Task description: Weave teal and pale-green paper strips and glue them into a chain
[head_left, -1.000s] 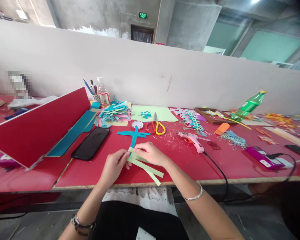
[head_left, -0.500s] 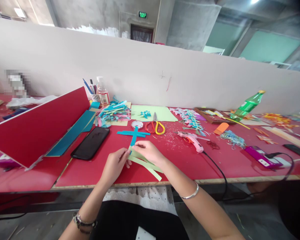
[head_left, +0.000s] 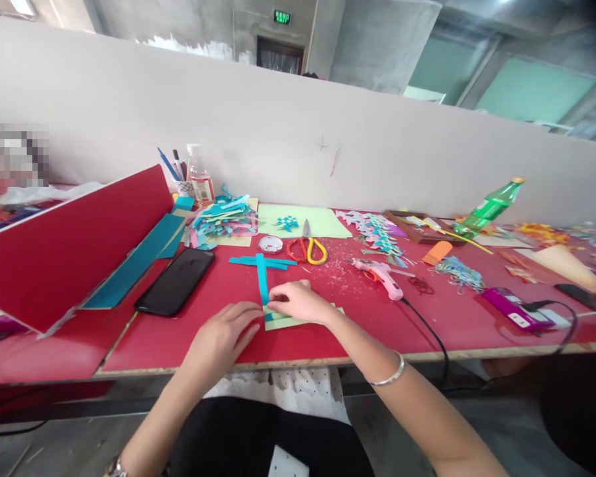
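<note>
Near the front of the red table, pale green paper strips (head_left: 278, 324) lie flat, with a blue paper strip (head_left: 263, 278) running away from them. My right hand (head_left: 298, 301) holds the strips where the colours meet, its fingertips bent together and partly covering them. Beside the left end of the green strips, my left hand (head_left: 226, 331) rests low with its fingers stretched out and nothing visible in them. More blue strips (head_left: 278, 264) lie crosswise at the far end. Behind these are a small round white dish (head_left: 270, 245) and scissors (head_left: 308, 248) with red and yellow handles.
To the left lie a black phone (head_left: 175, 281) and a leaning red board (head_left: 79, 245). A pile of cut paper (head_left: 223, 222) sits at the back. On the right are a pink glue gun (head_left: 380, 275) with its cord, a purple power strip (head_left: 514, 308) and a tilted green bottle (head_left: 491, 209).
My left hand has let go of the strips and moved slightly left, its fingers straightening. The green strips now lie flatter, pointing right. My right hand has moved slightly right and down.
</note>
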Available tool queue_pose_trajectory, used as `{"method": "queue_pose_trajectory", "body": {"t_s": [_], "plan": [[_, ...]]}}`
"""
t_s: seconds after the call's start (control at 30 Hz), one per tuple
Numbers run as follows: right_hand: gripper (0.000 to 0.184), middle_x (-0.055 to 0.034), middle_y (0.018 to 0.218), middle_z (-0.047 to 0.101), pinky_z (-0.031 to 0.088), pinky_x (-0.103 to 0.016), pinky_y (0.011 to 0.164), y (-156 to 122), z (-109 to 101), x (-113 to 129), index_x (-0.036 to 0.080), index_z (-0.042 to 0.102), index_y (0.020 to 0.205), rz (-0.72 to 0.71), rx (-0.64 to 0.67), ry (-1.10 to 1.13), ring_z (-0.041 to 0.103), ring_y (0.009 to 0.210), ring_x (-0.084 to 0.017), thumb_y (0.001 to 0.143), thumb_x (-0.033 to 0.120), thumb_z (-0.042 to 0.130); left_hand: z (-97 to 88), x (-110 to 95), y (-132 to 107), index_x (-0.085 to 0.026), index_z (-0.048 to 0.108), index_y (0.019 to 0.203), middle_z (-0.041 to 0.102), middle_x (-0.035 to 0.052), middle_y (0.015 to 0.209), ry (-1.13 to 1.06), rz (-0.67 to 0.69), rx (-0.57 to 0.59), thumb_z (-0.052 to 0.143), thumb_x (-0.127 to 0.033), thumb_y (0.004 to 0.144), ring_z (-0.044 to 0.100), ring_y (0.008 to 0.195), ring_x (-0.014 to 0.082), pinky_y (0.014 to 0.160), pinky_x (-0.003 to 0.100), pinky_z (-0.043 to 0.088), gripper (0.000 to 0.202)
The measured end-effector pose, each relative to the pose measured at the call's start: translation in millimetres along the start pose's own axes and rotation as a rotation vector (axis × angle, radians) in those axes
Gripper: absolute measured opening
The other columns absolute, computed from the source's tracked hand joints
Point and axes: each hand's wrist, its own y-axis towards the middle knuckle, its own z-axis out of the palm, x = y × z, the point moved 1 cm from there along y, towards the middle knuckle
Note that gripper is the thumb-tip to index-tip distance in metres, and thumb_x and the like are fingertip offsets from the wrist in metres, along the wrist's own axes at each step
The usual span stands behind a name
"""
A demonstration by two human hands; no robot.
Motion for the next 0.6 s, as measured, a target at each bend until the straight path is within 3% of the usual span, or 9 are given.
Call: {"method": "queue_pose_trajectory", "body": {"t_s": [0.07, 0.17, 0.33, 0.6], "plan": [[0.020, 0.0053, 0.055, 0.052, 0.020, -0.028, 0.072, 3, 0, 1, 0.017, 0.054, 0.064, -0.039, 0.035, -0.043, 0.045, 0.059, -0.009, 0.077, 0.031, 0.048, -1.2, 2, -5, -0.024, 0.046, 0.115, 0.048, 0.0025, 0.122, 0.027, 0.157, 0.087, 0.032, -0.034, 0.086, 0.046, 0.107, 0.0158, 0.089, 0.026, 0.037, 0.034], [0.020, 0.0054, 0.054, 0.052, 0.019, -0.028, 0.072, 6, 0, 2, 0.017, 0.054, 0.062, -0.075, 0.063, -0.108, 0.043, 0.057, -0.008, 0.077, 0.029, 0.047, -0.8, 6, -11, -0.024, 0.032, 0.127, 0.036, 0.0022, 0.133, 0.108, 0.253, 0.184, 0.032, -0.040, 0.085, 0.038, 0.116, 0.0175, 0.095, 0.030, 0.032, 0.044], [0.023, 0.0048, 0.055, 0.054, 0.020, -0.028, 0.072, 8, 0, 2, 0.016, 0.054, 0.060, -0.075, 0.085, -0.137, 0.043, 0.056, -0.007, 0.076, 0.031, 0.048, 2.2, 11, -12, -0.024, 0.020, 0.132, 0.027, 0.0008, 0.138, 0.195, 0.344, 0.267, 0.029, -0.047, 0.083, 0.028, 0.123, 0.0176, 0.101, 0.032, 0.022, 0.055], [0.017, 0.0026, 0.062, 0.062, 0.019, -0.034, 0.081, 3, -9, -9, 0.019, 0.059, 0.064, -0.037, 0.088, -0.124, 0.049, 0.058, -0.009, 0.074, 0.031, 0.052, -0.8, 12, -11, -0.025, 0.022, 0.131, 0.028, 0.0011, 0.137, 0.203, 0.361, 0.296, 0.030, -0.050, 0.082, 0.025, 0.124, 0.0183, 0.101, 0.033, 0.020, 0.056]]}}
